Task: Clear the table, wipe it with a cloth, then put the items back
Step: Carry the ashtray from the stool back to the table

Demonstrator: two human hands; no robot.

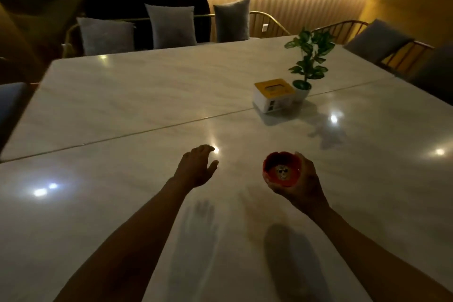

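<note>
The person's right hand (300, 179), at lower right of centre in the frame, cups a small red ashtray (282, 169) from its right side, fingers wrapped under the bowl and thumb over the rim, so the dish stays level above the table (122, 95); its dark shadow falls on the marble lower in the frame, which suggests it is lifted clear of the surface. The left hand (198, 167), just left of centre, hangs above the table with fingers loose and spread, holding nothing, probably free to take the next item. In the upper right of the tabletop a white tissue box with a yellow top (274, 95) stands just beside a small potted plant (307, 64), the two close together or touching, near the seam between the two table slabs. Whether the ashtray is being carried off or brought back cannot be told; no cloth is in view. Grey cushions (171, 24) line the bench at the top of the frame
</note>
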